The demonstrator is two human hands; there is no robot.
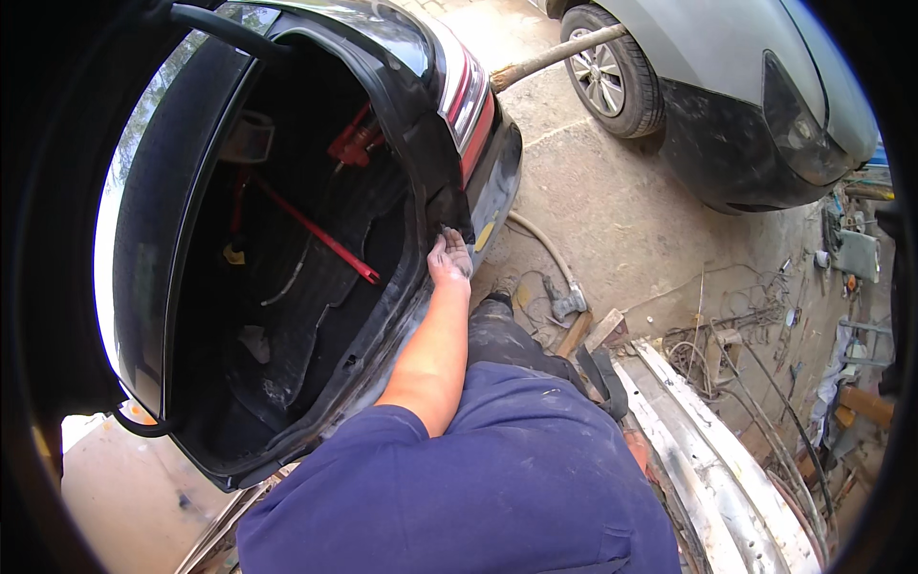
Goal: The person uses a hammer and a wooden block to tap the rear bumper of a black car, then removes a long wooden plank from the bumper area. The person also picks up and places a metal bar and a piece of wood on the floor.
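Observation:
My left hand (pixel 451 256), whitened with dust, reaches to the corner of a dark car's open trunk (pixel 382 335). Its fingers are stretched out against the black trim (pixel 443 196) of the opening, just below the red and clear tail light (pixel 469 96). I see nothing held in it. On the other side of my body a small patch of my right hand or forearm (pixel 637 450) shows past the blue shirt; its fingers are hidden. Inside the trunk lie a red bar (pixel 330 239) with a forked end and a red tool (pixel 356 142).
A grey car with a dark bumper (pixel 736 143) stands at the far right, a wooden pole (pixel 555 59) by its wheel (pixel 612 72). A hose (pixel 545 239) lies beside my foot. Long white metal panels (pixel 708 459) and tangled wires (pixel 727 354) are to the right.

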